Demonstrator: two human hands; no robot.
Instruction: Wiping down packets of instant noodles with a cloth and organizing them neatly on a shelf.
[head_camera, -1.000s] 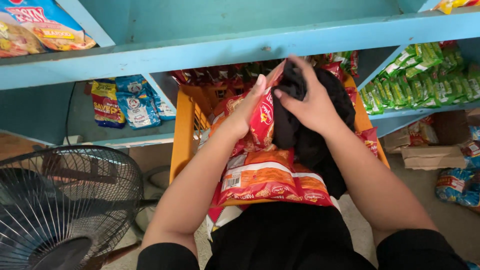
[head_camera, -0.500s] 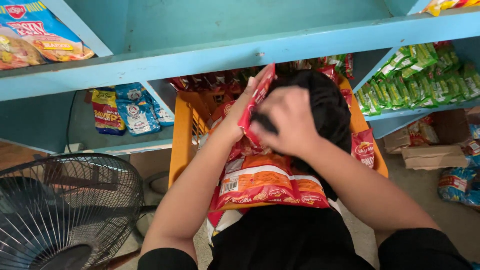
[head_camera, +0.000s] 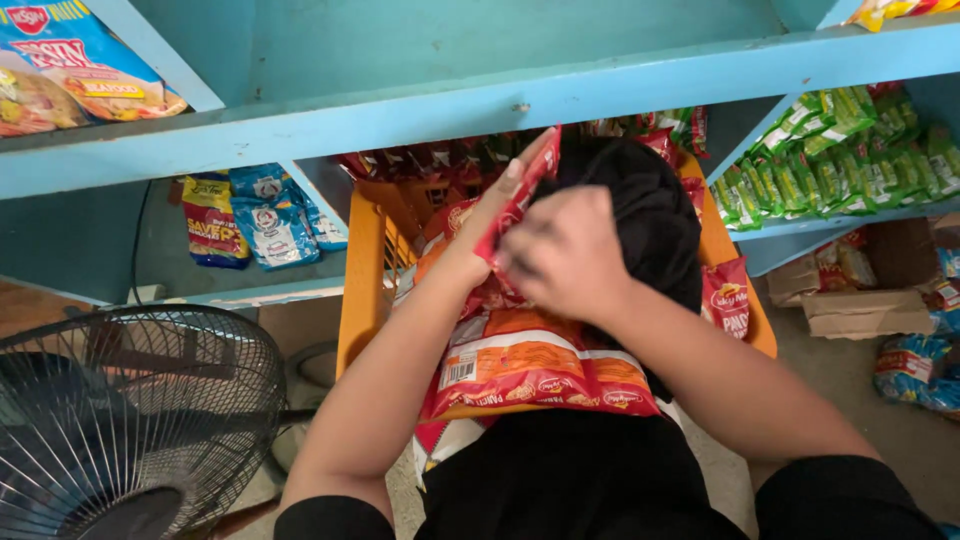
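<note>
Red snack packet (head_camera: 520, 195), held over the orange basket (head_camera: 362, 270).
Left hand (head_camera: 490, 225) pinches it; right hand (head_camera: 565, 255) clenches a black cloth (head_camera: 650, 215). Risk: the loose strip of packets (head_camera: 540, 365) could slide off the basket's front edge.

The right hand (head_camera: 565, 250) hides the red packet's (head_camera: 515, 200) lower part; the fan (head_camera: 120, 420), at 8 o'clock, is cut off by the frame edge.

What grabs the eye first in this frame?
Dead centre, the left hand holds a red snack packet upright while the right hand wipes it with a black cloth, above an orange basket full of orange packets. A light-blue shelf runs across the top, and a dark wire-guard fan fills the lower left.
</note>
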